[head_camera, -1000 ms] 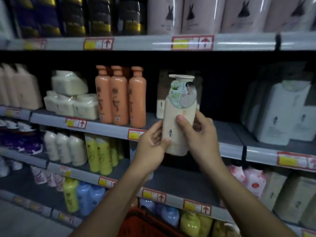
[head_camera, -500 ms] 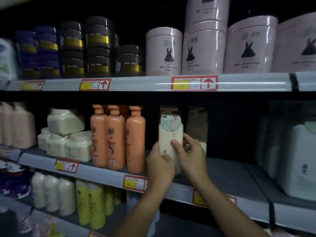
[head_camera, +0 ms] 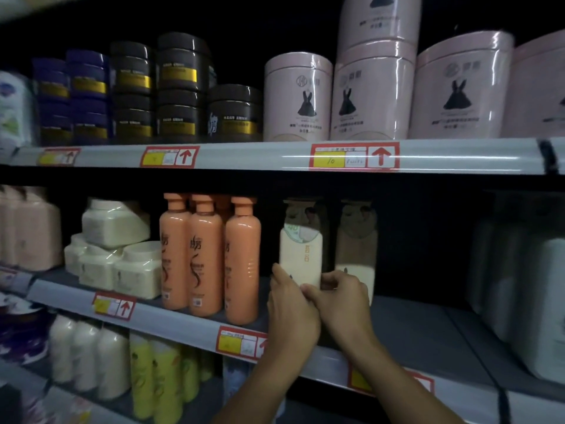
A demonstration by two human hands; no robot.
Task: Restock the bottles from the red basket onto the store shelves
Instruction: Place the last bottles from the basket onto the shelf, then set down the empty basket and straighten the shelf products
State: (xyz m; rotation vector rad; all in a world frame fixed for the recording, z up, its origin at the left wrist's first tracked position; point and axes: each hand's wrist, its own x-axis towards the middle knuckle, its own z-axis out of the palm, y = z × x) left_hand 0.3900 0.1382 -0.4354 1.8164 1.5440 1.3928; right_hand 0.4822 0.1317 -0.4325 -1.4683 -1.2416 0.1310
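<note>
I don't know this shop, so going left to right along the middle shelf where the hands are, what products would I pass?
Pale pink bottles → stacked cream tubs → tall orange bottles → cream bottle held by both hands → similar cream bottle → dim white packs.

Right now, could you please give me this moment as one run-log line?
step: shelving | item: cream plastic bottle | left hand: on base | right hand: on base | place: grey middle shelf, beside orange bottles

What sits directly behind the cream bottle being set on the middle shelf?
Behind the cream bottle stands a matching bottle, only its top showing. Its body is covered, and anything deeper is lost in shadow.
</note>
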